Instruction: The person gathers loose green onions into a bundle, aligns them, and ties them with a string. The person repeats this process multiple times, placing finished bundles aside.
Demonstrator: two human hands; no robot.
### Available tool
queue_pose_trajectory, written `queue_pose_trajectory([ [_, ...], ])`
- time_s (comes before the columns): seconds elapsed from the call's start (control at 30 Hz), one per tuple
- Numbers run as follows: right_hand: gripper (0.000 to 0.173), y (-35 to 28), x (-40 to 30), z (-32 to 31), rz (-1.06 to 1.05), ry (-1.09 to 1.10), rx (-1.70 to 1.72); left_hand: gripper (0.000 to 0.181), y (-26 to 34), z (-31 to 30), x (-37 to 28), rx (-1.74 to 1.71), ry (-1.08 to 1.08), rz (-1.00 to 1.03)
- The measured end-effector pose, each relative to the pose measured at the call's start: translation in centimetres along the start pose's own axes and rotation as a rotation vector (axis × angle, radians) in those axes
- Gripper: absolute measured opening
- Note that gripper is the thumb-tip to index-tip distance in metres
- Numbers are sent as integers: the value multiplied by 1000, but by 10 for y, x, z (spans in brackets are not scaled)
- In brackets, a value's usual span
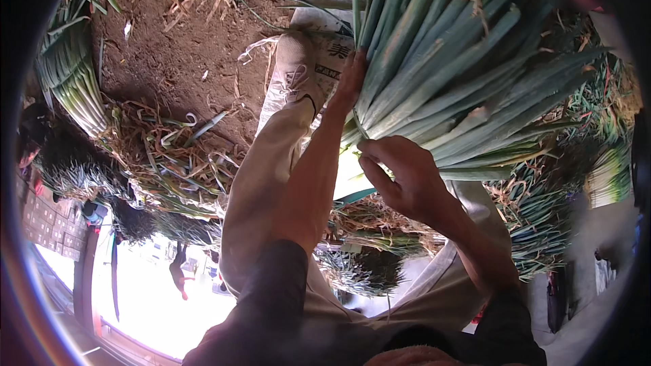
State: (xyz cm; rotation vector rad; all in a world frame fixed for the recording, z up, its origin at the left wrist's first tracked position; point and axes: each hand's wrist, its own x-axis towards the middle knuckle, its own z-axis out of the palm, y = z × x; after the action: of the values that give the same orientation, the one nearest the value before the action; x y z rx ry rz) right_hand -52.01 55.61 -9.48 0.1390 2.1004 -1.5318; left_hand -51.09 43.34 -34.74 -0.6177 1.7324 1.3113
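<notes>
A large bundle of long green onions [437, 76] spreads its leaves up and to the right before me. Its pale stalk end shines in bright light between my forearms. Along the bundle's left side my left hand [353, 79] grips the outer leaves, its fingers partly hidden. My right hand [407, 173] is at the lower edge of the bundle, where thumb and forefinger pinch a narrow leaf strip [360, 124] that lies across the stalks. Beneath the bundle is a printed plastic sack [325, 56], with my left shoe [297, 66] on it.
Another green onion bundle [76, 86] lies at the left on bare soil [178, 56]. Dry leaf trimmings [173, 162] litter the ground near my left leg. More onions [539, 223] are piled at the right. A person [178, 272] appears in the bright opening at lower left.
</notes>
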Motion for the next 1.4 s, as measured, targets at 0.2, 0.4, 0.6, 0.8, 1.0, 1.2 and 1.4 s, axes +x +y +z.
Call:
queue_pose_trajectory([
  [0.2, 15, 13, 41, 58, -137, -99, -147, 55, -15, 26, -41, 234, 147, 306],
  [0.4, 19, 102, 78, 112, -183, -424, -572, 51, 35, 66, -93, 293, 426, 145],
  [0.6, 11, 172, 86, 112, -108, -753, -857, 65, 18, 100, -138, 291, 302, 150],
  [0.8, 26, 169, 98, 69, 135, -1473, -1251, 74, 6, 136, -175, 496, 361, 313],
  [1.0, 60, 176, 99, -37, 567, -978, -1222, 65, 10, 143, -187, 539, 350, 290],
  [1.2, 52, 208, 90, -120, 560, -550, -1397, 28, 6, 110, -145, 395, 323, 493],
  [1.4, 40, 247, 90, -117, 225, -324, -1302, 26, 41, 29, -5, 982, 366, 811],
])
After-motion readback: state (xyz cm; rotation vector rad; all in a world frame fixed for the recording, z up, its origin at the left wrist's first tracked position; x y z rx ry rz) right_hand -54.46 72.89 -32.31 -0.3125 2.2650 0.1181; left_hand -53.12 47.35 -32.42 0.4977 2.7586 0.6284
